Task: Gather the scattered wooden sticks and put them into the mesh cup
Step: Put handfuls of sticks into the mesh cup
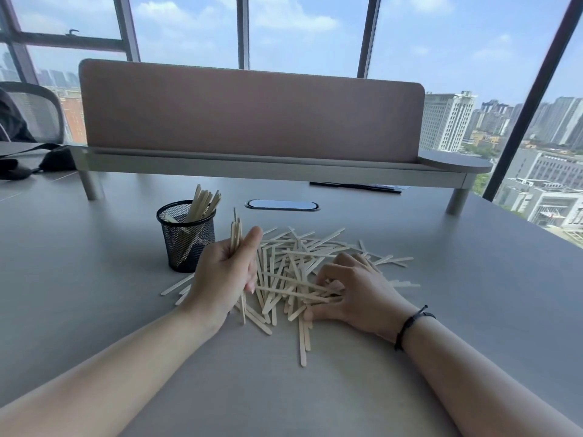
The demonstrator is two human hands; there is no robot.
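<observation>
I sit at a grey table. My left hand grips a near-upright bundle of sticks; my right hand, at three o'clock from it, curls its fingers onto the pale scattered wooden sticks. The black mesh cup, at eleven o'clock, holds leaning sticks. Beyond stand a pink divider and windows.

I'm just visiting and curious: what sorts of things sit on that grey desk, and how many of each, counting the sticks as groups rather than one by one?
Black mesh cup: 1
Groups of wooden sticks: 3 (bundle standing in the cup, bunch held in the left hand, loose pile under the right hand)
Pink divider screen: 1
Black bag: 1
Total: 6
</observation>
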